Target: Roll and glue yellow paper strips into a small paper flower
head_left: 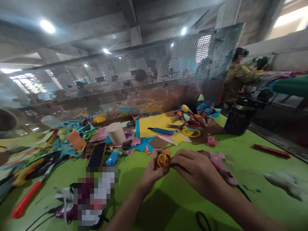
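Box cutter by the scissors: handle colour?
Blue handle, showing best in the head view, beside the yellow sheet's lower edge.

Left hand (156,170) holding orange rolled flower (163,160); right hand (192,166) pinching its brown edge. Blue cutter (161,131), scissors (183,126) beyond both hands. Pink glue gun (223,170) just beside right hand. Black phone (96,155) left of left hand.

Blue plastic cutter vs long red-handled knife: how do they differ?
Colour: the blue plastic cutter has a blue body; the long red-handled knife has a red handle and silvery blade.
Support: the cutter lies on yellow sheet material; the knife's handle is on the green tabletop.
Pose: the cutter lies nearly crosswise, the knife diagonally, blade pointing away.
Shared: both slim, neither held.
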### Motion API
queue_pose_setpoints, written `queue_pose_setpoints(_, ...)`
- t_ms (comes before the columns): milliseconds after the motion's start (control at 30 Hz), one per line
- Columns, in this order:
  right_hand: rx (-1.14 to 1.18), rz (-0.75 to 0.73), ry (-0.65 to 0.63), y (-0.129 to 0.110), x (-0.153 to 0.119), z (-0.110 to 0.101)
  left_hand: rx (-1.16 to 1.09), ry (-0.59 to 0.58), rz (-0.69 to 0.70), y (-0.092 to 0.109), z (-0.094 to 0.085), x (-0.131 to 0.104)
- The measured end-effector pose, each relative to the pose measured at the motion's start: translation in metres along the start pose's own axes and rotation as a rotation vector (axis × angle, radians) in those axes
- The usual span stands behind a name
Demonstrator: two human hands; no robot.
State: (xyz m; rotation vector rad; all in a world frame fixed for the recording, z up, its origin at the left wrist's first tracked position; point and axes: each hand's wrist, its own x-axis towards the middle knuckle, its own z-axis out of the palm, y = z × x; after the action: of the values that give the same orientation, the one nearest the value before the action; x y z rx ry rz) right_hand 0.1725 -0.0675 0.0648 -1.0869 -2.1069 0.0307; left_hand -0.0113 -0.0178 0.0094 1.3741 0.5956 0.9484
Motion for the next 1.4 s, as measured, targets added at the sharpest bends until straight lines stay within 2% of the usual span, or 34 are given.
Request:
queue_pose_setpoints(300, -0.035, 0.012, 0.043, -0.004, -0.003, 0.003, 0.157, -0.006, 0.039, 0.01, 0.005, -0.001)
queue_pose_setpoints(533, 0.027, 0.219, 0.127, -0.006, -0.009, 0.014, 0.245, 0.061, 0.125, 0.004, 0.006, -0.001)
queue_pose_setpoints(700, 0.142, 0.253, 0.162, -0.01, -0.01, 0.019, 0.309, 0.074, 0.162, 0.006, 0.007, -0.003)
queue_pose_setpoints(867, 0.282, 0.312, 0.162, -0.019, -0.007, 0.014, 0.38, 0.1, 0.231, 0.01, 0.011, -0.004)
queue_pose_setpoints(1000, 0.295, 0.368, 0.172, -0.022, -0.005, 0.011, 0.467, 0.162, 0.28, 0.011, 0.016, -0.005)
queue_pose_setpoints(1067, 0.284, 0.389, 0.191, -0.022, -0.005, 0.011, 0.491, 0.154, 0.289, 0.012, 0.016, -0.005)
queue_pose_setpoints(1267, 0.26, 0.411, 0.234, -0.021, -0.005, 0.015, 0.532, 0.137, 0.352, 0.012, 0.016, -0.007)
queue_pose_setpoints(1400, 0.204, 0.359, 0.276, -0.021, -0.006, 0.018, 0.528, 0.137, 0.353, 0.011, 0.016, -0.008)
